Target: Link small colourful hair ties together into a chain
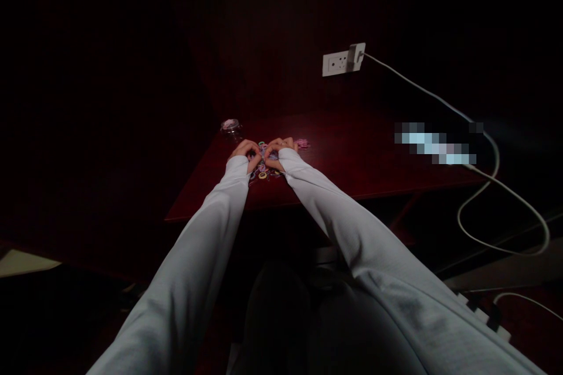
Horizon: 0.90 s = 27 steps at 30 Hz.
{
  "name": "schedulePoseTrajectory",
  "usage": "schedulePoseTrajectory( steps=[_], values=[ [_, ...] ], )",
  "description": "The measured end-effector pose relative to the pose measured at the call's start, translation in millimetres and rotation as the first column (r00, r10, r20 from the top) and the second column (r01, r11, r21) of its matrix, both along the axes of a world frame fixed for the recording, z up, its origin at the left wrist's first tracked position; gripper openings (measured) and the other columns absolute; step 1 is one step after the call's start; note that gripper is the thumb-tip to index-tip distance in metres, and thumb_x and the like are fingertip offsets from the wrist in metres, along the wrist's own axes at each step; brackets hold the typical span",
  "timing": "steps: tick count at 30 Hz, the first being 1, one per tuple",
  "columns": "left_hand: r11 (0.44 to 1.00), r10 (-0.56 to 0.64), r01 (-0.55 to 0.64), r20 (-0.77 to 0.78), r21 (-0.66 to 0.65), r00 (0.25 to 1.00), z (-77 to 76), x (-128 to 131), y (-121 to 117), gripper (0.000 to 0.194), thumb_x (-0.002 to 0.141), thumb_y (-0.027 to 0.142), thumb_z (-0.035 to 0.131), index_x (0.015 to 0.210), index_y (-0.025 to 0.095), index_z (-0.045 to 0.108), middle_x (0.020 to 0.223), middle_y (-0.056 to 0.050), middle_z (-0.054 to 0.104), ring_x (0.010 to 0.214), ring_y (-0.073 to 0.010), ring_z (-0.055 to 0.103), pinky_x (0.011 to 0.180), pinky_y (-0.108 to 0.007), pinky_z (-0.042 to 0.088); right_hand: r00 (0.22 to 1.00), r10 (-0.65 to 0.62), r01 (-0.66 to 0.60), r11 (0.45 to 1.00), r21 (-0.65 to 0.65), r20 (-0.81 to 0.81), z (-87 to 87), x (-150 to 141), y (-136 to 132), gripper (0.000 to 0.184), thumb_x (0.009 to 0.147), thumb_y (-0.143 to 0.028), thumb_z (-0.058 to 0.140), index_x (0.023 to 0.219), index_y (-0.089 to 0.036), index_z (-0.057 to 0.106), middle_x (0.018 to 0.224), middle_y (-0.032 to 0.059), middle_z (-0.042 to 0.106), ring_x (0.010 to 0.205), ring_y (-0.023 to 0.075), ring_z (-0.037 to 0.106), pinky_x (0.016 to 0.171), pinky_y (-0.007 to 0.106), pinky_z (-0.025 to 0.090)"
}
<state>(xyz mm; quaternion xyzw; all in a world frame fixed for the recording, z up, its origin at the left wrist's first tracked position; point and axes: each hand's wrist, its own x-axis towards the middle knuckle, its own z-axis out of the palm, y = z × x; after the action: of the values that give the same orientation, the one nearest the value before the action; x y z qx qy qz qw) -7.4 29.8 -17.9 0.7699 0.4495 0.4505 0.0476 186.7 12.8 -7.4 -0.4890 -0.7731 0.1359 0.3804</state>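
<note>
A heap of small coloured hair ties (263, 175) lies on the dark red table, partly covered by my hands. My left hand (244, 150) rests at its left side, fingers curled and thumb and index finger drawn together over the heap. Opposite it, my right hand (278, 148) has its fingers bent in the same way, almost meeting the left fingertips. What either pinch holds is too small to make out. Just beyond my right hand sits a pink bunch of hair ties (303, 144). Behind my left hand stands a clear glass jar (231, 128) with something pink at its top.
The dark red tabletop (347, 164) ends at a front edge below my hands. A white wall socket (336, 64) holds a charger (356, 54). Its white cable (433, 95) loops down at the right, by a blurred-out bright object (435, 145).
</note>
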Motion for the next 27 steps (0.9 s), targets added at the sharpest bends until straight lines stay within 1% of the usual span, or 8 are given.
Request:
schedulePoseTrajectory(
  steps=[2, 6, 14, 19, 24, 27],
  values=[
    [0.999, 0.035, -0.035, 0.004, 0.001, 0.999, 0.9, 1, -2, 0.01, 0.077, 0.027, 0.072, 0.074, 0.022, 0.063, 0.1, -0.004, 0.073, 0.077, -0.0161, 0.059, 0.062, -0.027, 0.044, 1.0, -0.003, 0.003, 1.0, 0.001, -0.005, -0.9, 0, 1, 0.007, 0.077, -0.026, 0.08, 0.084, -0.028, 0.08, 0.121, -0.004, 0.076, 0.119, 0.025, 0.049, 0.104, 0.04, 0.031],
    [0.997, 0.077, -0.077, 0.014, 0.003, 0.997, 2.4, 2, -5, 0.012, 0.077, 0.027, 0.072, 0.073, 0.022, 0.062, 0.098, -0.003, 0.073, 0.075, -0.0159, 0.058, 0.061, -0.027, 0.043, 1.0, 0.006, -0.006, 1.0, -0.01, -0.022, 0.1, -1, 1, 0.008, 0.076, -0.022, 0.081, 0.083, -0.026, 0.08, 0.12, -0.0016, 0.076, 0.119, 0.0257, 0.049, 0.104, 0.04, 0.03],
    [0.988, 0.148, -0.149, 0.017, 0.037, 0.989, 2.0, 0, -6, 0.014, 0.082, 0.028, 0.073, 0.074, 0.023, 0.062, 0.097, -0.003, 0.073, 0.073, -0.0158, 0.058, 0.062, -0.028, 0.043, 1.0, 0.004, -0.005, 0.999, -0.032, -0.028, 3.2, -1, -3, 0.007, 0.077, -0.02, 0.081, 0.081, -0.025, 0.078, 0.121, 0.0, 0.075, 0.118, 0.0265, 0.048, 0.103, 0.041, 0.028],
    [0.98, 0.186, -0.188, 0.04, 0.06, 0.982, 4.6, 2, -11, 0.017, 0.086, 0.028, 0.071, 0.073, 0.023, 0.061, 0.09, -0.002, 0.07, 0.069, -0.0154, 0.054, 0.062, -0.028, 0.042, 0.998, 0.013, -0.014, 1.0, -0.026, -0.059, 1.8, -1, -1, 0.008, 0.075, -0.019, 0.08, 0.078, -0.026, 0.077, 0.121, -0.0004, 0.075, 0.12, 0.0275, 0.048, 0.104, 0.042, 0.03],
    [0.948, 0.267, -0.284, 0.127, 0.142, 0.955, 5.7, 13, -21, 0.021, 0.088, 0.027, 0.068, 0.069, 0.022, 0.059, 0.081, -0.002, 0.064, 0.064, -0.0156, 0.048, 0.062, -0.031, 0.042, 0.997, 0.032, -0.034, 0.999, -0.029, -0.067, 1.8, 0, -1, 0.009, 0.074, -0.018, 0.08, 0.079, -0.025, 0.078, 0.122, 0.0004, 0.076, 0.121, 0.0284, 0.049, 0.107, 0.044, 0.03],
    [0.937, 0.293, -0.315, 0.153, 0.151, 0.944, 5.8, 17, -23, 0.02, 0.087, 0.026, 0.067, 0.069, 0.022, 0.058, 0.08, -0.002, 0.063, 0.063, -0.0157, 0.047, 0.063, -0.032, 0.042, 0.997, 0.034, -0.036, 0.999, -0.037, -0.062, 2.8, 0, -2, 0.009, 0.074, -0.018, 0.081, 0.078, -0.024, 0.078, 0.123, 0.0007, 0.075, 0.121, 0.0282, 0.048, 0.106, 0.044, 0.029]
  ],
)
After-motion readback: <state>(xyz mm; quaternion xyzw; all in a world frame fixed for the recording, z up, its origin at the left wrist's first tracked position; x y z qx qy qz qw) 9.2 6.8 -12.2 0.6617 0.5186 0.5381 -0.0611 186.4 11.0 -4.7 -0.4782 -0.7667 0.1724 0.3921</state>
